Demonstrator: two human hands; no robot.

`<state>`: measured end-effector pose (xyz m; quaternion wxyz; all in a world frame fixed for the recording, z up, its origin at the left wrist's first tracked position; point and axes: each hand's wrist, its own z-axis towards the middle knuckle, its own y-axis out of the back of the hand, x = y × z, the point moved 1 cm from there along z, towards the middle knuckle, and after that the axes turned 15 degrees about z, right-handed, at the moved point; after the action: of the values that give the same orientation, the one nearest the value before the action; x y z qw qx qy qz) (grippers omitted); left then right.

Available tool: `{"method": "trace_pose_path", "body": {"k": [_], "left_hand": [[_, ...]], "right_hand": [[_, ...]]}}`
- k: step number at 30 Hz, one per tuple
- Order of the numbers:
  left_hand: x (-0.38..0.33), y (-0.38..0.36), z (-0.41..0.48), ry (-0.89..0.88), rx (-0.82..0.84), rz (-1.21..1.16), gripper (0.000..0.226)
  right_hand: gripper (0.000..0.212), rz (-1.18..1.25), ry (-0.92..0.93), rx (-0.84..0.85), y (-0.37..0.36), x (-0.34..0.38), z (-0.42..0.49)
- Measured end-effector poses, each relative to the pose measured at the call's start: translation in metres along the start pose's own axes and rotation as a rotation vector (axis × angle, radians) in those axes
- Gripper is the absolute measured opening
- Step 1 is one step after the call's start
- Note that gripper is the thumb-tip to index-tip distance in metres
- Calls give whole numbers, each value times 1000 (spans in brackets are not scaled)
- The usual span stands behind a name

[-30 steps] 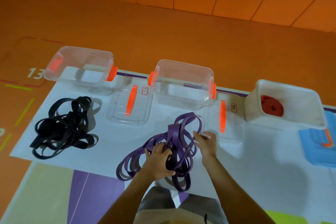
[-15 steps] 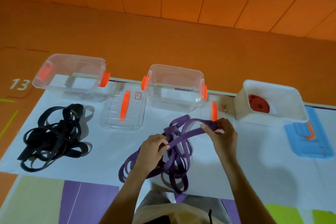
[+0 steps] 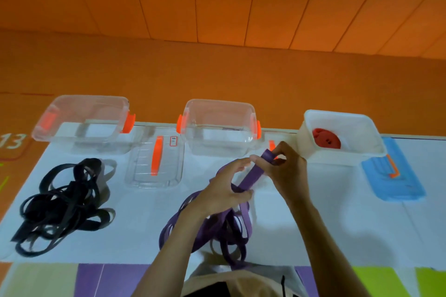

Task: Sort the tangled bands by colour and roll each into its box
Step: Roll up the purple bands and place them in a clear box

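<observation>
Head — purple band between right fingers

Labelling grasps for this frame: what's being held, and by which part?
The purple band, in both hands. The right hand pinches its folded end; the left hand grips the same stretch lower down, just above the tangled pile.

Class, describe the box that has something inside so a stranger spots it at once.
Three boxes line the far edge of the white sheet. Find the white box at the right end, beside the blue lid. Unlike the clear left box and clear middle box, it holds a red roll.
</observation>
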<state>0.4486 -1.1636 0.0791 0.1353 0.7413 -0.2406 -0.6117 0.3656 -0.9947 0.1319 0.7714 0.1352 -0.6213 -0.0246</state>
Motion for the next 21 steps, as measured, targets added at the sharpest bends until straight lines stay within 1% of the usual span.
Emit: {"method": "trace_pose_path", "body": {"k": [1, 3, 5, 7, 9, 11, 13, 15, 16, 19, 21], "left_hand": [[-7, -1, 2, -28, -36, -54, 72], [-18, -6, 5, -58, -188, -79, 61], [-22, -12, 6, -31, -383, -52, 51], [-20, -14, 5, -1, -484, -12, 44], [-16, -15, 1, -20, -518, 59, 37], [-12, -12, 0, -29, -558, 108, 25], [-9, -8, -1, -18, -580, 141, 21], [-8, -6, -3, -9, -573, 127, 28], [-7, -6, -5, -11, -565, 107, 34], [-11, -4, -12, -4, -540, 49, 48], [-16, -5, -15, 17, -539, 51, 49]], "right_hand": [[46, -33, -9, -17, -3, 0, 0], [46, -71, -48, -41, -8, -1, -2], [47, -79, -148, -62, -14, -2, -3], [46, -132, -206, -40, -16, 1, -5], [38, -96, -222, 47, -16, 3, -5], [23, 70, -275, 128, -14, 6, -7], [21, 163, -311, 146, -12, 8, -10], [9, 164, -290, 157, -12, 10, -12], [7, 161, -282, 160, -13, 11, -12], [13, 200, -322, 114, -15, 13, -13], [20, 233, -338, 98, -16, 15, -15]]}}
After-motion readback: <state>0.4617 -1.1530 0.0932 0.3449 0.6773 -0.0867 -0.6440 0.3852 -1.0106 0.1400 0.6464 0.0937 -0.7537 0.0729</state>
